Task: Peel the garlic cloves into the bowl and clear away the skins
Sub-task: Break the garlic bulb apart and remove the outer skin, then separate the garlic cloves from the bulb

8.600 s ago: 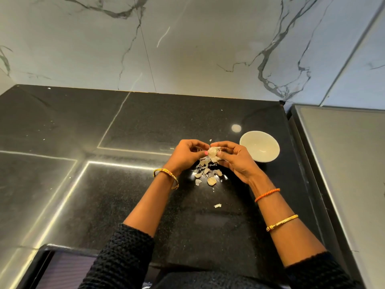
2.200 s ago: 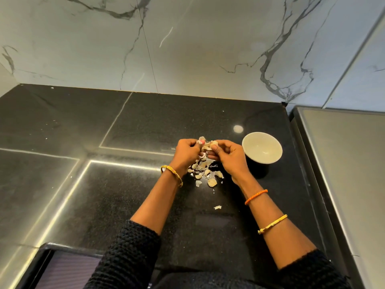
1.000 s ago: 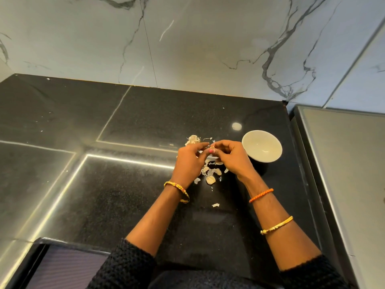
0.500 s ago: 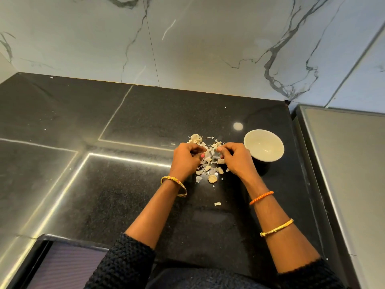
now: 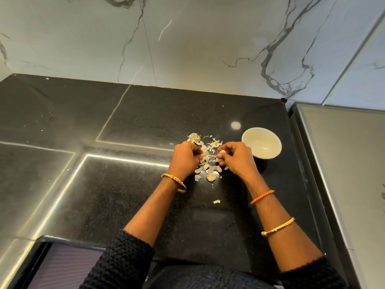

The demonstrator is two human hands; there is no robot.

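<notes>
At frame centre, the right hand (image 5: 236, 158) pinches a pale garlic clove (image 5: 222, 152); the left hand (image 5: 184, 158) curls over papery skins (image 5: 205, 151), its grasp hidden. The white bowl's (image 5: 261, 144) contents are unclear.

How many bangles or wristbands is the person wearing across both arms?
3. A gold bangle on the left wrist, an orange band on the right wrist, and a second gold bangle higher up the right forearm. Sleeves may hide more.

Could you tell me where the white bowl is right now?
The white bowl stands on the black counter, just right of the right hand.
</notes>
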